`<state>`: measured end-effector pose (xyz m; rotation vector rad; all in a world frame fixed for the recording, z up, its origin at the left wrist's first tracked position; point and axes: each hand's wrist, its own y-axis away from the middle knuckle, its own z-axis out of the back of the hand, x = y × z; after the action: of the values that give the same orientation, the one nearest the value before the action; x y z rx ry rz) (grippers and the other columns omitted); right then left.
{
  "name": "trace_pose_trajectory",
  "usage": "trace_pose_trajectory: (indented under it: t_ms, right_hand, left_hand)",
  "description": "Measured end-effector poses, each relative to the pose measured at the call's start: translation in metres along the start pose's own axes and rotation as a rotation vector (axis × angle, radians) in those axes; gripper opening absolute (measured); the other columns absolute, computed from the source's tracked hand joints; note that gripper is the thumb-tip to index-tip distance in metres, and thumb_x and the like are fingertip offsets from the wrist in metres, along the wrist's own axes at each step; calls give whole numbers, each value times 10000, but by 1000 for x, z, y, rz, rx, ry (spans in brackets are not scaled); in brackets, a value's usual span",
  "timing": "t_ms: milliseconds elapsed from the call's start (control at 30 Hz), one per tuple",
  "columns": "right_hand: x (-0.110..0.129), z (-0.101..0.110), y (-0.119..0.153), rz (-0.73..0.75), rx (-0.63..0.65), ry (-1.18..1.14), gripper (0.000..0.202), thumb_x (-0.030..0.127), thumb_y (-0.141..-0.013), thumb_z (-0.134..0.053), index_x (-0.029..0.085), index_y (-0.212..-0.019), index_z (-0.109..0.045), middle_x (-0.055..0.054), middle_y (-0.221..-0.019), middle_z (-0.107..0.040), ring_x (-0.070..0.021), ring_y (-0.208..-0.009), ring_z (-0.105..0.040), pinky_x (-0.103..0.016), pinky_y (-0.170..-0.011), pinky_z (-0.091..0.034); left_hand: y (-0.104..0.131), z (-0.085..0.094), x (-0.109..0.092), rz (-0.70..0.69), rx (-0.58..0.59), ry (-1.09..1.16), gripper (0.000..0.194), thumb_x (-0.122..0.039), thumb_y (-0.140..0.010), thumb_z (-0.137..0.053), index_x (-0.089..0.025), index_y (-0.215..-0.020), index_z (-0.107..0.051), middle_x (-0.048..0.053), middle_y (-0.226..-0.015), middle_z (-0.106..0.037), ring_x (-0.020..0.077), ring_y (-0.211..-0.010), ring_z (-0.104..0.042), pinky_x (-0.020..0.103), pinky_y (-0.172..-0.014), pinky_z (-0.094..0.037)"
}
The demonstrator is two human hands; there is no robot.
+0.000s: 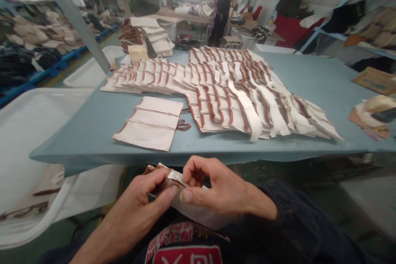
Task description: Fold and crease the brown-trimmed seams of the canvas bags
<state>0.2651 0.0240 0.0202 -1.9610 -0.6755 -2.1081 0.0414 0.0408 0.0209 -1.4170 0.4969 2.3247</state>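
Observation:
Just in front of the table's near edge, a white fabric piece with brown edging [194, 208] is held up between both hands. My left hand [151, 198] pinches its folded edge between thumb and fingers. Close beside it on the right, my right hand [213, 187] grips the same edge, thumb below and fingers curled. A flat white piece with brown seams [150, 123] lies on the blue-green table [93, 132], with brown loops at its right side. Overlapping rows of similar pieces [213, 109] spread behind it, and pale strips [247, 109] rest across them.
White plastic bins [66, 198] stand at the left. A stack of folded pieces [151, 35] is at the table's back left. Tape rolls [375, 109] and cardboard [375, 80] lie at the right. A person [224, 4] stands beyond the table.

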Motion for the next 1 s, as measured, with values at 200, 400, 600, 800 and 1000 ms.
trace_pose_trajectory:
  t_ms: [200,400,600,800,1000]
  right_hand:
    - [-14,-14,-18,-118,92,-220,651,751,-716,-883,199,-797,-545,89,-648,-471,-80,-586,-348,-235,-533,-256]
    - [-25,-19,-22,-178,145,-269,683,812,-730,-834,198,-821,-548,86,-640,-481,-81,-584,-363,-234,-540,-254]
    - [-39,-34,-21,-126,1,-99,561,742,-907,-709,204,-873,-550,75,-674,-481,-90,-579,-367,-243,-528,-273]
    - [-42,-47,-18,-23,-138,119,317,477,-1013,-665,197,-882,-596,36,-732,-604,-107,-627,-466,-253,-575,-337]
    - [-51,-49,-20,-26,-181,165,285,445,-1018,-659,199,-885,-603,37,-745,-615,-108,-633,-498,-251,-581,-361]
  left_hand:
    - [7,-1,3,39,66,41,299,-394,-932,-583,-203,-712,-649,-14,-654,-577,153,-605,-497,229,-534,-387]
    - [14,3,20,92,85,195,312,-451,-916,-586,-198,-773,-700,25,-734,-653,183,-681,-557,245,-592,-444]
    - [13,2,32,95,79,245,295,-437,-887,-592,-185,-768,-688,-4,-684,-585,163,-649,-502,245,-579,-407]
    - [10,1,39,100,-6,177,305,-425,-907,-622,-182,-734,-687,11,-725,-631,177,-695,-541,263,-632,-440]
    - [9,-3,44,75,-30,181,264,-377,-903,-589,-193,-721,-637,-11,-686,-585,167,-660,-512,257,-610,-421]
